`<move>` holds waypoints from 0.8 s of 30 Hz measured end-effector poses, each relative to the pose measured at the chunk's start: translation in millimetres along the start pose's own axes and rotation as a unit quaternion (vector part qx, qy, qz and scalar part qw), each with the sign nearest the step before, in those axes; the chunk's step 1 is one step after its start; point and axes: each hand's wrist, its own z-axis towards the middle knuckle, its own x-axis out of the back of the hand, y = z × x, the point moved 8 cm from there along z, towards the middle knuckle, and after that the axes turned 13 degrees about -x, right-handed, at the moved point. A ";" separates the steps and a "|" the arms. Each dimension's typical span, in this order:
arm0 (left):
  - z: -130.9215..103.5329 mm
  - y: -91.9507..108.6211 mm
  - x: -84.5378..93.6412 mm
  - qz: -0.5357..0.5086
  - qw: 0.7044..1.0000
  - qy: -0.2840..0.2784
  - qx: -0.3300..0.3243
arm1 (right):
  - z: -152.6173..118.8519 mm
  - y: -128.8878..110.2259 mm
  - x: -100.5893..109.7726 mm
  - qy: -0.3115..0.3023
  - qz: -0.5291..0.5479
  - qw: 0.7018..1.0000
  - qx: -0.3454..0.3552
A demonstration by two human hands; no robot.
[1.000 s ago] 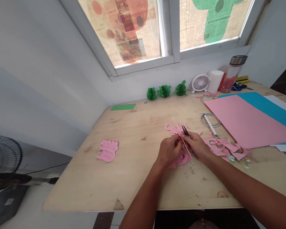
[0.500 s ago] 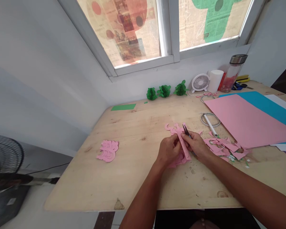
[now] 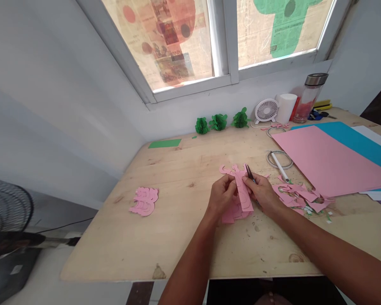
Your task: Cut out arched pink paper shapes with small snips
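Between my hands is a strip of pink paper [image 3: 244,195] with curved outlines on it. The fingers of my left hand [image 3: 222,192] are closed on its left edge. My right hand [image 3: 260,192] holds dark-bladed scissors [image 3: 249,171], blades pointing away from me, while its thumb and fingers also pinch the strip's right edge. The scissors' handles are mostly hidden in the palm. More pink paper pieces [image 3: 231,214] lie under the strip, and curled pink cut-outs [image 3: 225,169] show just beyond it.
Pink cut-outs [image 3: 144,201] lie stacked at left. Pink scraps [image 3: 300,197] are heaped right of my hand, near a white pen [image 3: 280,167] and large pink sheets [image 3: 333,163]. Green paper figures [image 3: 218,122], a small white fan [image 3: 266,111] and a glass bottle [image 3: 309,99] line the wall.
The pink strip has turned so that more of its flat face and outlines show. My left hand has shifted slightly left; the scissors stay in my right hand.
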 end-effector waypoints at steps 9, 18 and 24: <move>0.5 5.3 0.7 -0.023 1.000 0.021 -0.003 | -2.2 2.2 -1.1 -0.005 0.004 1.000 -0.020; -0.9 -9.8 1.6 -0.023 1.000 0.019 0.007 | -3.9 0.7 -4.6 -0.008 0.013 1.000 -0.022; 1.0 -8.4 7.5 -0.024 0.998 0.053 0.019 | -6.1 -2.2 -8.2 -0.027 0.021 0.999 -0.014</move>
